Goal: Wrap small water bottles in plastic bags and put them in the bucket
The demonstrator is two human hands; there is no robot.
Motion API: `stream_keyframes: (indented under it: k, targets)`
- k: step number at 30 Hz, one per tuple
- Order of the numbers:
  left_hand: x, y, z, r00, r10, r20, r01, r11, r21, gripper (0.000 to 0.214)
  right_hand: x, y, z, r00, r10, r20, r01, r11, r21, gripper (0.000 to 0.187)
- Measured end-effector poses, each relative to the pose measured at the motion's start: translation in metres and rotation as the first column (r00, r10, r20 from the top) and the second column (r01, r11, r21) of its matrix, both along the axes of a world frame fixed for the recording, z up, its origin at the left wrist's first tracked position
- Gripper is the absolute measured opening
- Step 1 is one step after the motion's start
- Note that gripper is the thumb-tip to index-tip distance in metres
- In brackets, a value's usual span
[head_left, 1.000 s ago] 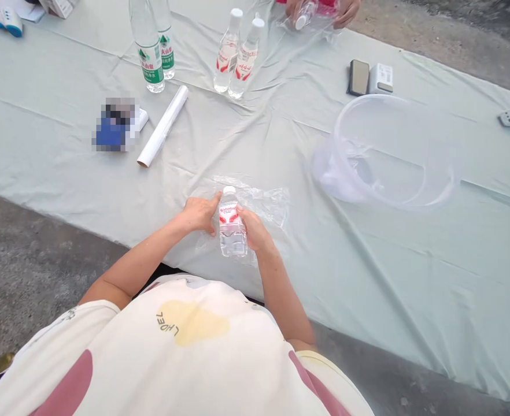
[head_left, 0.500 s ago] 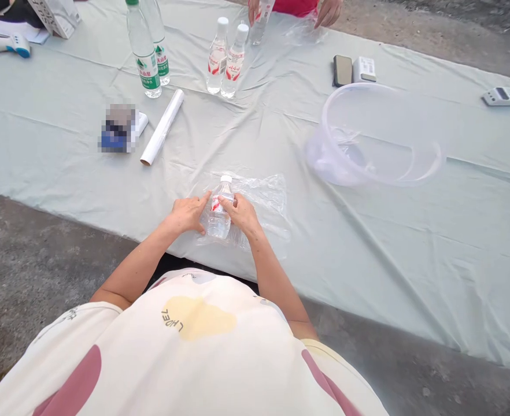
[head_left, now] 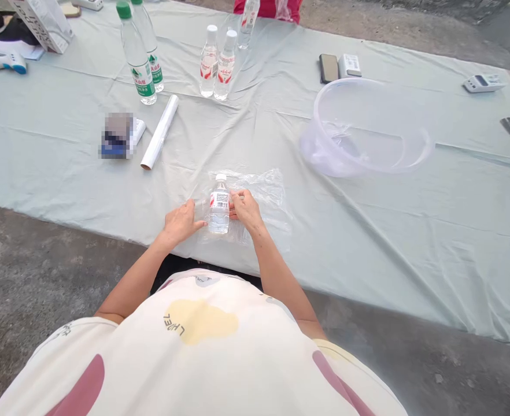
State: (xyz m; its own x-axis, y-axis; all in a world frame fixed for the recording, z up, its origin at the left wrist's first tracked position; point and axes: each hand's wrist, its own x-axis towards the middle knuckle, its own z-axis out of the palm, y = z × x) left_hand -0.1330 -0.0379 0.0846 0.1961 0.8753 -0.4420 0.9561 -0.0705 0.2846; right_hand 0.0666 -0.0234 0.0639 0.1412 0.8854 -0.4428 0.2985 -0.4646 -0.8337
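A small water bottle (head_left: 219, 207) with a red-and-white label and white cap lies on a sheet of clear plastic film (head_left: 269, 196) near the front edge of the pale green tablecloth (head_left: 368, 231). My right hand (head_left: 246, 211) grips the bottle's right side, fingers curled against the label. My left hand (head_left: 180, 223) rests on the cloth just left of the bottle, fingertips touching the film at the bottle's base.
A roll of film (head_left: 160, 132) and a small box (head_left: 120, 136) lie to the left. Two green-labelled bottles (head_left: 137, 55) and two red-labelled bottles (head_left: 214, 62) stand further back. A big clear basin (head_left: 368, 130) lies on its side at right, phones (head_left: 328, 67) behind.
The bottle has gone from upright in both hands to lying down on the film. The person across the table has taken their hands out of view.
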Motion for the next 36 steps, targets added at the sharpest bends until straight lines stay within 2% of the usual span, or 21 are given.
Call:
stream_keyframes:
  k: [2,6,8,10,12,15,17,19,22,24,26,28,31,33,36]
  targets:
    - [0.001,-0.012,-0.005,0.999,0.047,-0.012,-0.047,0.999,-0.007,0.040,0.003,-0.007,0.004,0.997,0.018,0.080,-0.022,0.999,0.045,0.031]
    - [0.011,-0.029,-0.011,0.997,0.077,-0.028,-0.078,0.997,-0.014,0.029,0.003,-0.026,0.012,0.948,0.078,0.308,-0.152,0.962,0.225,0.036]
    - [0.017,-0.033,-0.012,0.996,0.075,-0.040,-0.076,0.997,-0.013,0.025,-0.003,-0.035,0.012,0.926,0.127,0.355,-0.256,0.904,0.343,0.031]
    - [0.022,-0.034,-0.013,0.997,0.063,-0.052,-0.064,0.998,-0.014,0.020,-0.010,-0.042,0.007,0.887,0.164,0.432,-0.373,0.805,0.460,0.027]
    - [0.025,-0.036,-0.014,0.998,0.053,-0.035,-0.054,0.998,-0.014,0.016,-0.016,-0.046,-0.001,0.832,0.176,0.527,-0.474,0.718,0.509,0.024]
    - [0.023,-0.038,-0.017,0.993,0.075,0.086,-0.079,0.996,0.039,0.014,-0.019,-0.047,-0.012,0.789,0.171,0.590,-0.529,0.677,0.512,0.023]
    - [0.020,-0.040,-0.020,0.968,0.106,0.228,-0.135,0.984,0.114,0.009,-0.017,-0.047,-0.016,0.814,0.147,0.561,-0.499,0.671,0.548,0.023]
    - [0.016,-0.042,-0.023,0.907,0.130,0.400,-0.212,0.963,0.168,0.008,-0.014,-0.048,-0.018,0.867,0.122,0.483,-0.426,0.684,0.592,0.022]
    - [0.012,-0.043,-0.024,0.778,0.154,0.609,-0.319,0.932,0.171,0.012,-0.013,-0.050,-0.019,0.952,0.108,0.286,-0.268,0.747,0.609,0.021]
    - [0.013,-0.044,-0.023,0.743,0.134,0.656,-0.347,0.915,0.206,0.013,-0.013,-0.053,-0.020,0.982,0.081,0.170,-0.167,0.791,0.589,0.019]
    - [0.019,-0.047,-0.024,0.771,0.037,0.635,-0.308,0.895,0.323,0.011,-0.012,-0.056,-0.023,0.993,0.044,0.109,-0.098,0.819,0.565,0.017]
    - [0.027,-0.050,-0.026,0.819,-0.133,0.558,-0.192,0.854,0.484,0.010,-0.007,-0.060,-0.026,0.997,0.025,0.077,-0.063,0.837,0.544,0.016]
    - [0.039,-0.053,-0.033,0.867,-0.342,0.362,0.000,0.727,0.687,0.011,0.008,-0.061,-0.025,0.995,0.079,0.053,-0.095,0.864,0.495,0.015]
    - [0.044,-0.055,-0.037,0.891,-0.376,0.255,0.064,0.659,0.750,0.013,0.020,-0.055,-0.018,0.986,0.123,0.109,-0.161,0.863,0.479,0.017]
    - [0.044,-0.054,-0.041,0.901,-0.384,0.199,0.095,0.624,0.776,0.016,0.030,-0.032,-0.004,0.938,0.067,0.341,-0.254,0.801,0.542,0.033]
